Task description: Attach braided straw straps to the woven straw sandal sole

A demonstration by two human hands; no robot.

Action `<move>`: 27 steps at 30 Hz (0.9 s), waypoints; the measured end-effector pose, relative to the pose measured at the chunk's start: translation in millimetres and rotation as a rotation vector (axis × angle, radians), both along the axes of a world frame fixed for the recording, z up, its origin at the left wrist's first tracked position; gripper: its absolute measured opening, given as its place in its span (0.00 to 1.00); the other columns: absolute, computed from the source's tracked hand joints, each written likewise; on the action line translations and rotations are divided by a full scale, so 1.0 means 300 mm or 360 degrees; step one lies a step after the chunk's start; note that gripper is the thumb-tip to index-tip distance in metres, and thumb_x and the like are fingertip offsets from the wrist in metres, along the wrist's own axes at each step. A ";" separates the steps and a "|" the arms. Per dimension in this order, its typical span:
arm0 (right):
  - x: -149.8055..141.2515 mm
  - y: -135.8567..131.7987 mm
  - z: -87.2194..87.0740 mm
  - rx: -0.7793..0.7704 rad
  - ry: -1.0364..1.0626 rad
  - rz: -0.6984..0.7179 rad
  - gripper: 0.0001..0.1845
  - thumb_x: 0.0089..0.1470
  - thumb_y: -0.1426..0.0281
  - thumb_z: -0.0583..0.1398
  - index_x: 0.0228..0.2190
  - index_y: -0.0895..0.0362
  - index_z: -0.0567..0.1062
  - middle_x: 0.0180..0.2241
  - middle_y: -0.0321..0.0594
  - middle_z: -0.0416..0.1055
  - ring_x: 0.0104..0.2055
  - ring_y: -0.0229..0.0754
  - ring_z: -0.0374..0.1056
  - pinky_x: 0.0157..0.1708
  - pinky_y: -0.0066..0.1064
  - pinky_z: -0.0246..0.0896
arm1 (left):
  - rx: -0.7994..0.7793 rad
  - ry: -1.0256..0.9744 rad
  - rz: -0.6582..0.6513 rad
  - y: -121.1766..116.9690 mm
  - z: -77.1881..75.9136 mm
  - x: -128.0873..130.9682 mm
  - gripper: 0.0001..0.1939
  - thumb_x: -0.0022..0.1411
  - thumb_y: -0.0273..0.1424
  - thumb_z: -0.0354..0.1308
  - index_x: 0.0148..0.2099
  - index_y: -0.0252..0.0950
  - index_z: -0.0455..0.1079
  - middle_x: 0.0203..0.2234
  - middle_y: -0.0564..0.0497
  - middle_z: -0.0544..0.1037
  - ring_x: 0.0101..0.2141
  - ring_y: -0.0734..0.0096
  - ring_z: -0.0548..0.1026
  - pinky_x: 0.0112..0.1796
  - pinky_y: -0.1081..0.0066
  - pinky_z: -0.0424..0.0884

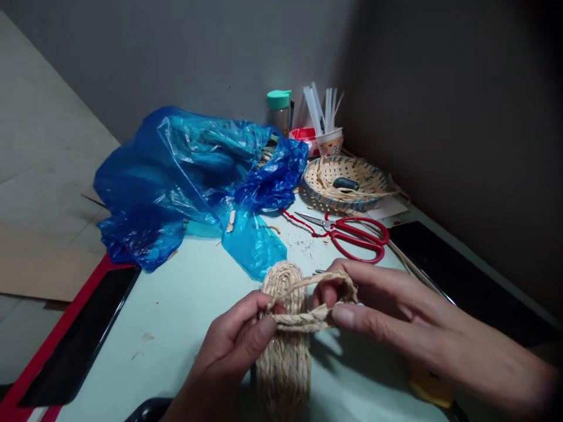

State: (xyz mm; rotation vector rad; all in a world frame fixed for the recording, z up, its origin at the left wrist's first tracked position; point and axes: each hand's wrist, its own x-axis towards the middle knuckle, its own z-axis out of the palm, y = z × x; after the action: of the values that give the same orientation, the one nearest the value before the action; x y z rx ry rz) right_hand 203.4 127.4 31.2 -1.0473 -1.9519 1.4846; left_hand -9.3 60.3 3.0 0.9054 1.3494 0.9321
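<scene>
A woven straw piece (284, 351), long and rounded at its far end, lies on the pale green table (185, 305) in front of me. A braided straw strap (316, 293) loops over it. My left hand (233, 351) pinches the strap's left end against the woven piece with thumb and forefinger. On the other side, my right hand (396, 316) grips the loop of the strap, fingers curled through it and thumb pressed along the braid.
A crumpled blue plastic bag (193, 181) fills the table's far left. Red-handled scissors (352, 234) lie beyond my right hand. A round woven tray (345, 184) holds a dark object. A cup of sticks (328, 126) and a green-capped jar (279, 111) stand against the wall.
</scene>
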 end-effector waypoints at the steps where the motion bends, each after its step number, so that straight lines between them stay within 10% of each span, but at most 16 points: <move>1: -0.004 0.002 0.007 -0.0117 0.0086 -0.0019 0.12 0.57 0.58 0.62 0.29 0.52 0.73 0.31 0.36 0.73 0.36 0.43 0.71 0.32 0.29 0.68 | 0.0008 0.0006 -0.0018 -0.001 -0.004 -0.003 0.12 0.61 0.42 0.59 0.36 0.39 0.76 0.28 0.54 0.71 0.31 0.68 0.66 0.38 0.73 0.66; 15: -0.007 0.001 -0.045 -0.0873 0.0891 0.0029 0.12 0.58 0.67 0.64 0.44 0.50 0.72 0.34 0.34 0.73 0.39 0.37 0.66 0.41 0.26 0.59 | 0.0230 -0.0008 -0.0124 0.005 -0.038 0.000 0.09 0.60 0.39 0.62 0.34 0.39 0.74 0.31 0.52 0.71 0.34 0.68 0.70 0.37 0.74 0.67; 27: -0.016 0.031 -0.079 -0.0447 0.0587 -0.0243 0.08 0.61 0.61 0.62 0.39 0.51 0.77 0.38 0.35 0.73 0.41 0.38 0.67 0.40 0.28 0.58 | 0.0357 0.0219 0.0051 -0.003 -0.040 -0.006 0.10 0.59 0.41 0.63 0.36 0.41 0.77 0.32 0.51 0.76 0.36 0.64 0.72 0.40 0.74 0.67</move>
State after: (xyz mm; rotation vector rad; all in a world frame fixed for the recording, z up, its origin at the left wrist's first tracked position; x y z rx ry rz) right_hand 198.6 136.8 7.4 -0.9294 -1.4096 1.7542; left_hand -11.1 59.5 -9.1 1.1390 1.3974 1.0775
